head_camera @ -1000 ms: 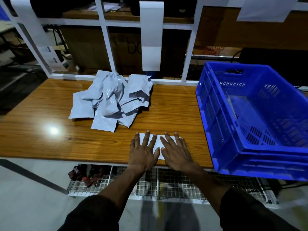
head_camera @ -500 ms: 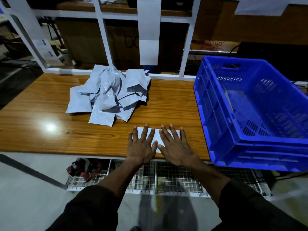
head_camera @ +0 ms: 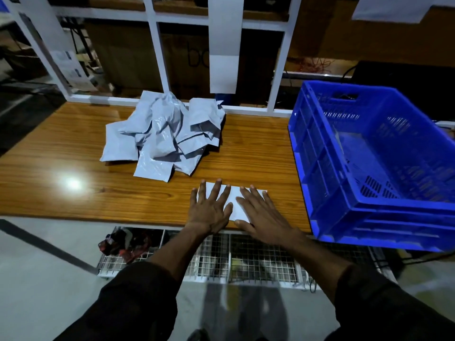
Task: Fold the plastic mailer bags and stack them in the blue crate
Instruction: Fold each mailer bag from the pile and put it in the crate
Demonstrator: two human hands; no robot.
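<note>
— Where are the hands?
— Left hand (head_camera: pixel 212 209) and right hand (head_camera: pixel 264 216), fingers straight, press the folded mailer (head_camera: pixel 235 201) at the table's (head_camera: pixel 258 148) front edge.
— Tips?
— Crease firmly before moving it to the blue crate (head_camera: pixel 369 168) rightward; the pile (head_camera: pixel 165 134) waits behind.

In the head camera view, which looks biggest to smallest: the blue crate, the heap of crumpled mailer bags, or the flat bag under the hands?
1. blue crate
2. heap of crumpled mailer bags
3. flat mailer bag, partly covered by left hand and right hand
</note>
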